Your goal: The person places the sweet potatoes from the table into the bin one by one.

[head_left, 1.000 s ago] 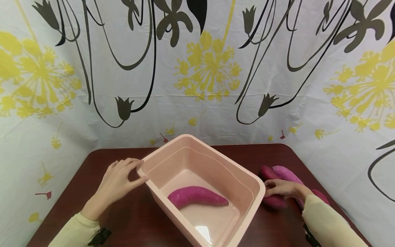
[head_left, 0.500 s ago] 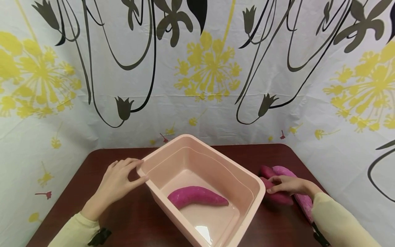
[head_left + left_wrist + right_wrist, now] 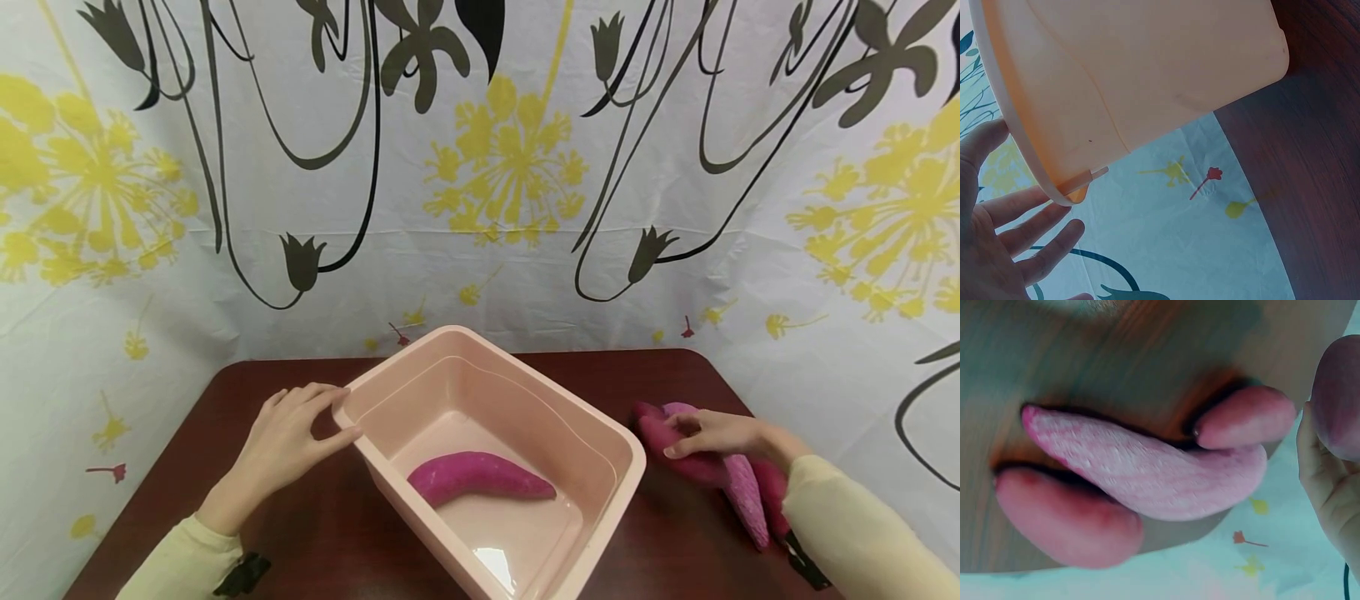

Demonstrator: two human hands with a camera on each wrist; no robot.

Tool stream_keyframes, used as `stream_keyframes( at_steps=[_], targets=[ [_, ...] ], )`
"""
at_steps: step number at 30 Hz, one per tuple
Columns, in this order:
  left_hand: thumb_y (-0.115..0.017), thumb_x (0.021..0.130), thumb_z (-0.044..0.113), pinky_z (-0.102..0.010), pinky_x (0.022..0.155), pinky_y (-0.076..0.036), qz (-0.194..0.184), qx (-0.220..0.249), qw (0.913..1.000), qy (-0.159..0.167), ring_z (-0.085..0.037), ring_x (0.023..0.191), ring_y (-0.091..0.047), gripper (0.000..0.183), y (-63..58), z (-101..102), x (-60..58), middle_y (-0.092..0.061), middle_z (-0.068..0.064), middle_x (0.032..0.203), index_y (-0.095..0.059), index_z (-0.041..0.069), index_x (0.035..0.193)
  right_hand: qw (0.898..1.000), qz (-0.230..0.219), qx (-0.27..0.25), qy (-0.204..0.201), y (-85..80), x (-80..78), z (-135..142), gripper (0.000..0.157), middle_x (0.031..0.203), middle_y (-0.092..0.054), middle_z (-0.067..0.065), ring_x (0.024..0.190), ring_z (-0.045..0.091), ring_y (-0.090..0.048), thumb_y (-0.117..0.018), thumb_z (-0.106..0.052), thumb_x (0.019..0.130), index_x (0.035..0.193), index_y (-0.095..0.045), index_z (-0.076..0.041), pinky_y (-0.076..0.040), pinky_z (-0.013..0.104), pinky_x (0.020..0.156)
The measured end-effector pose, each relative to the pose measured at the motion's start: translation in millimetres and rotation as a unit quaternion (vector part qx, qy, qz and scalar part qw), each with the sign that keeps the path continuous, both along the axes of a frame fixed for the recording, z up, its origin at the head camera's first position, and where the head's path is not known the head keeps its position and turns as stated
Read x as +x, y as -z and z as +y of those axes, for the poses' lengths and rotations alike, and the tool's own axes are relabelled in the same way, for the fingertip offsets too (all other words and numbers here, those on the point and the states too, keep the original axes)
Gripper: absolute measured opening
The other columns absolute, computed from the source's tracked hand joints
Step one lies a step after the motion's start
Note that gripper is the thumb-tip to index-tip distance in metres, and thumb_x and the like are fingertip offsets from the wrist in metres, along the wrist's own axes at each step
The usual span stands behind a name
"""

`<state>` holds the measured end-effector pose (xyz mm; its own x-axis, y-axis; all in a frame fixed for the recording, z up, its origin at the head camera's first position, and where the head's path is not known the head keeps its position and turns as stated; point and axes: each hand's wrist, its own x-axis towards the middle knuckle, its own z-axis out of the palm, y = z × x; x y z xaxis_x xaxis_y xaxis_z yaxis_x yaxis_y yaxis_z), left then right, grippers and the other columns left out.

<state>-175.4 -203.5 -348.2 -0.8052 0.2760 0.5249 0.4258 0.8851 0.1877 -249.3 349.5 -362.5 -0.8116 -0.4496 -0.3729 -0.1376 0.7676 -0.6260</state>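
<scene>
My left hand holds a corner of the pale pink plastic basin, its thumb and fingertips on either side of the rim. A curved magenta sweet potato lies inside the basin. To the right of the basin, my right hand grips another reddish-purple sweet potato. At the edge of the right wrist view, that sweet potato partly covers the fingers. On the table below lie a light pink, rough-skinned sweet potato and two smoother ones, a small one and a larger one.
The dark red-brown table has rounded far corners. A white patterned cloth hangs behind it and along both sides. The basin's high walls stand between my two hands. Glare shows on the basin's floor.
My right hand has lifted and moved rightward and slightly back with the sweet potato, uncovering more of the rough pink one. My left hand and the basin have stayed put.
</scene>
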Motion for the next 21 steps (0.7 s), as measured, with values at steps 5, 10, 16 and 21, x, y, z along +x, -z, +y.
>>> stream_keyframes(
  at_steps=[5, 10, 16, 21],
  targets=[
    [-0.07, 0.068, 0.044, -0.052, 0.083, -0.032, 0.002, -0.002, 1.0, 0.0, -0.026, 0.089, -0.054, 0.05, -0.2, 0.2, -0.1, -0.059, -0.006, 0.1, -0.064, 0.007, 0.102, 0.999, 0.0, -0.047, -0.027, -10.4, -1.1, 3.2, 0.041, 0.1, -0.051, 0.011, 0.09, 0.02, -0.046, -0.064, -0.019, 0.08, 0.111, -0.049, 0.002, -0.04, 0.026, 0.072],
    [-0.069, 0.069, 0.044, -0.052, 0.082, -0.033, 0.002, -0.005, 1.0, 0.0, -0.026, 0.088, -0.054, 0.05, 0.1, -0.1, -0.8, -0.059, -0.006, 0.1, -0.064, 0.007, 0.102, 1.0, 0.012, -0.013, -0.024, -27.7, 0.9, 1.1, 0.05, 0.106, -0.05, 0.011, 0.098, 0.027, -0.046, -0.064, -0.021, 0.08, 0.118, -0.045, 0.005, -0.04, 0.033, 0.078],
    [-0.069, 0.069, 0.044, -0.052, 0.082, -0.033, 0.003, -0.012, 0.9999, 0.0, -0.026, 0.088, -0.054, 0.05, 0.0, -0.1, -1.4, -0.059, -0.005, 0.1, -0.064, 0.007, 0.103, 0.999, 0.029, 0.028, -0.023, -44.9, 1.5, -2.7, 0.044, 0.096, -0.049, 0.007, 0.092, 0.023, -0.045, -0.063, -0.026, 0.08, 0.114, -0.048, -0.003, -0.039, 0.035, 0.073],
    [-0.068, 0.07, 0.044, -0.052, 0.083, -0.033, 0.0, -0.015, 0.9999, 0.0, -0.026, 0.089, -0.054, 0.051, 0.0, -0.1, -1.2, -0.059, -0.006, 0.101, -0.064, 0.007, 0.103, 0.998, 0.036, 0.033, -0.027, -55.3, 0.1, -5.3, 0.042, 0.095, -0.05, 0.006, 0.09, 0.022, -0.045, -0.063, -0.027, 0.08, 0.113, -0.049, -0.005, -0.038, 0.035, 0.074]
  ],
)
